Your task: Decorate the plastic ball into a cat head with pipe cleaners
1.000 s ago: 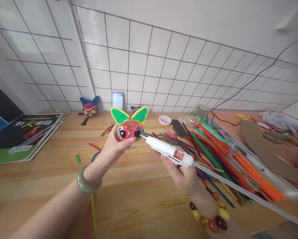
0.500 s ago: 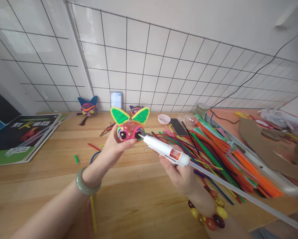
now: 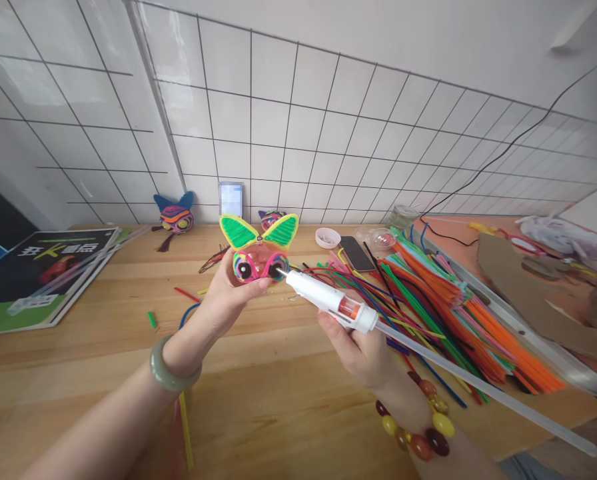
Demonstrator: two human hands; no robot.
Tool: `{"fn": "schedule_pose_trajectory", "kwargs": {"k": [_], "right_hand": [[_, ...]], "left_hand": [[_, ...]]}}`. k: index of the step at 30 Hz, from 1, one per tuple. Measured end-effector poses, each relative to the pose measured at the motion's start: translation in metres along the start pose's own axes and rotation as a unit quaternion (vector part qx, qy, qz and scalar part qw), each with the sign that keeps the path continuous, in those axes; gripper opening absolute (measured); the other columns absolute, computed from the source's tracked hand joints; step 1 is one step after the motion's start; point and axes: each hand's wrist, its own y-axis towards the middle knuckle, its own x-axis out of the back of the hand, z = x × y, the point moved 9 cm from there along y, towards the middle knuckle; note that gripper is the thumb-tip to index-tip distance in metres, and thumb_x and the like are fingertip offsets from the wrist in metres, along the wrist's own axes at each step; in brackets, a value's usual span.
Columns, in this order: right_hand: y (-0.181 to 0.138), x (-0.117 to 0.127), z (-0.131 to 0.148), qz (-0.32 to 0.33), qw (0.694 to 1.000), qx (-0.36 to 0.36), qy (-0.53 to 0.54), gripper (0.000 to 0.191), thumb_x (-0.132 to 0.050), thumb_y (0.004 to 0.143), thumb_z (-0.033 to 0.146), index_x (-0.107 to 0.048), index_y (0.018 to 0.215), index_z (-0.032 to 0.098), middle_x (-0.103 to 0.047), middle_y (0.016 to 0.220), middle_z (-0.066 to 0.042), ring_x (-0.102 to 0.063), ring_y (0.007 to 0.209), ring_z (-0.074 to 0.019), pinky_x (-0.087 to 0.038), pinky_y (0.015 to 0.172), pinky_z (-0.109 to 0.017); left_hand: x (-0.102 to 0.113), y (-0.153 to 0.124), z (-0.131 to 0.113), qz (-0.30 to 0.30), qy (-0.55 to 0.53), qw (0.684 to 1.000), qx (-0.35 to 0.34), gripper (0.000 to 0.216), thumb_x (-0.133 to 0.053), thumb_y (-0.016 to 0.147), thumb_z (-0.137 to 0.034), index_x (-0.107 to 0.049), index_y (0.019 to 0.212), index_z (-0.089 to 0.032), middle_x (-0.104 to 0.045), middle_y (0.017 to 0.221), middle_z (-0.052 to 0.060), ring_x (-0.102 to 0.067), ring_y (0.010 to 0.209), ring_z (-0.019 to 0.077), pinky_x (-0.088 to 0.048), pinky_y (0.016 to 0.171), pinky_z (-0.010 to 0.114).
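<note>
My left hand (image 3: pixel 231 283) is closed round a small animal-head ornament (image 3: pixel 261 259) with green, yellow-edged ears, pink curls and round black eyes. My right hand (image 3: pixel 356 347) grips a white hot glue gun (image 3: pixel 323 297), and a long clear glue stick (image 3: pixel 478 383) sticks out of its back end. The gun's nozzle points left and sits at the ornament's right eye; whether it touches cannot be made out. Both are held above the wooden table (image 3: pixel 258 400).
Bundles of colourful pipe cleaners (image 3: pixel 443 313) lie on the right, by a dark phone (image 3: pixel 357 255) and a pink bowl (image 3: pixel 328 238). A blue-eared ornament (image 3: pixel 174 213) and a lit phone (image 3: pixel 231 200) stand at the wall. Books (image 3: pixel 43 273) lie left, cardboard (image 3: pixel 533 293) right.
The hands, ornament and glue gun keep almost the same pose. The whole view has shifted very slightly.
</note>
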Motion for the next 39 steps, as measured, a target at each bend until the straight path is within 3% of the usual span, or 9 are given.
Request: {"fn": "schedule_pose_trajectory", "kwargs": {"k": [12,39], "right_hand": [[-0.0026,-0.0022,-0.0047,0.002,1.0,-0.012,-0.002,0.01,-0.055,0.096,0.029,-0.055,0.102,0.02,-0.064,0.076,-0.002,-0.062,0.065,-0.017,-0.053,0.06,-0.028],[-0.0042,-0.0054,-0.0054,0.017,1.0,-0.017,0.006,0.006,-0.055,0.096,0.028,-0.052,0.098,0.023,-0.061,0.077,-0.002,-0.059,0.065,-0.0178,-0.051,0.059,-0.03]], "left_hand": [[-0.0007,0.0007,-0.0006,0.0,0.004,1.0,0.001,0.054,-0.085,0.071,-0.024,-0.059,0.118,-0.022,-0.07,0.117,0.008,-0.065,0.109,0.0254,-0.05,0.096,0.038],[0.0008,0.0016,0.0009,-0.01,0.002,1.0,0.009,0.053,-0.087,0.069,-0.026,-0.062,0.116,-0.023,-0.071,0.116,0.007,-0.067,0.107,0.0262,-0.051,0.095,0.038]]}}
